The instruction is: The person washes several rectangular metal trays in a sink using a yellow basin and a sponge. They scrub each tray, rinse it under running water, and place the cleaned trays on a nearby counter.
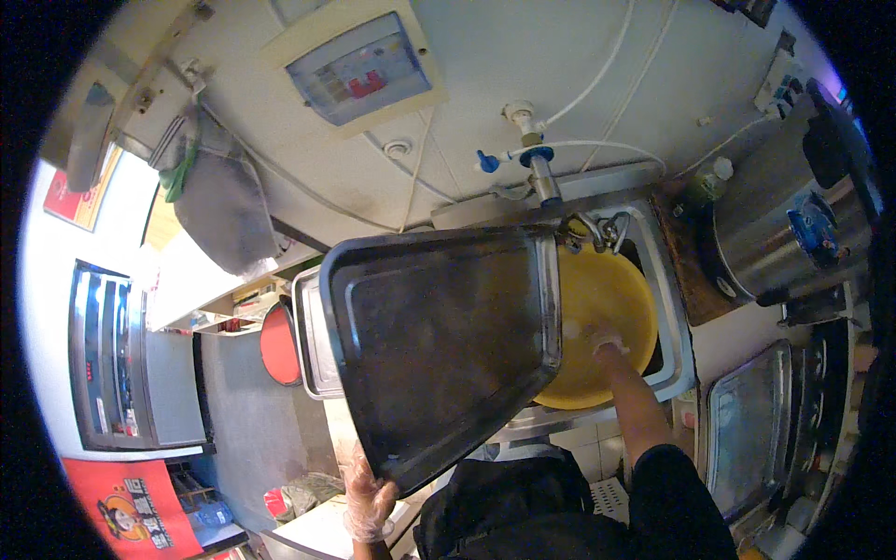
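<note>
My left hand [369, 495], in a clear plastic glove, grips the near left corner of a large dark baking tray [448, 336]. The tray is tilted, and its right rim overlaps the left side of a yellow basin [647, 308]. That basin sits in a metal sink [675, 350] and holds cloudy, yellowish water [581, 287]. My right hand [611, 344] reaches into the water up to about the wrist. Its fingers are under the surface, so what they hold or touch is hidden.
Beyond the basin are a faucet [595, 231] and a wall pipe with a blue valve handle [488, 162]. A large steel drum-shaped container [763, 217] stands right of the sink, above another metal tray [749, 427]. Left of the dark tray lie a shallow metal pan [315, 336] and a red round stool [278, 343].
</note>
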Tool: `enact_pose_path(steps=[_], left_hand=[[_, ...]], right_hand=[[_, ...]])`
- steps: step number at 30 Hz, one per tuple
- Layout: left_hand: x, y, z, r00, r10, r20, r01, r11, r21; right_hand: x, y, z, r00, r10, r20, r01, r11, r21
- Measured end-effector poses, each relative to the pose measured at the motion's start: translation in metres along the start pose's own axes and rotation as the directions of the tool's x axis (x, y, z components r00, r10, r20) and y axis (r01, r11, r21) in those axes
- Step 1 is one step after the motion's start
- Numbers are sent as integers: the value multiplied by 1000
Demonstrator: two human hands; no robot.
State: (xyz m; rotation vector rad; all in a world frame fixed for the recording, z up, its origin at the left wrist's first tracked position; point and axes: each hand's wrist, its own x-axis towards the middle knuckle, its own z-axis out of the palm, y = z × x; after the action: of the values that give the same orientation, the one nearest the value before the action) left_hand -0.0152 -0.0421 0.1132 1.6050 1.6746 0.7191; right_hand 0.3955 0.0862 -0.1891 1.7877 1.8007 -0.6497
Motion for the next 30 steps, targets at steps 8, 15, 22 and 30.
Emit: enact_pose_path(steps=[8,15,22,30], left_hand=[[-12,-19,3,988,-138,66,152,925,-348],[-15,-42,4,962,-181,202,234,931,-279],[-12,-56,-6,953,-165,253,231,938,-260],[-9,-61,-4,955,-181,234,261,889,-377]], right_hand=[[-30,-106,-93,954,179,-242,283,-259,924],[-89,-262,-237,758,265,-596,641,-135,755],[-145,-294,-241,693,-52,-719,712,-105,694],[-143,-211,-53,708,-204,-676,692,390,607]])
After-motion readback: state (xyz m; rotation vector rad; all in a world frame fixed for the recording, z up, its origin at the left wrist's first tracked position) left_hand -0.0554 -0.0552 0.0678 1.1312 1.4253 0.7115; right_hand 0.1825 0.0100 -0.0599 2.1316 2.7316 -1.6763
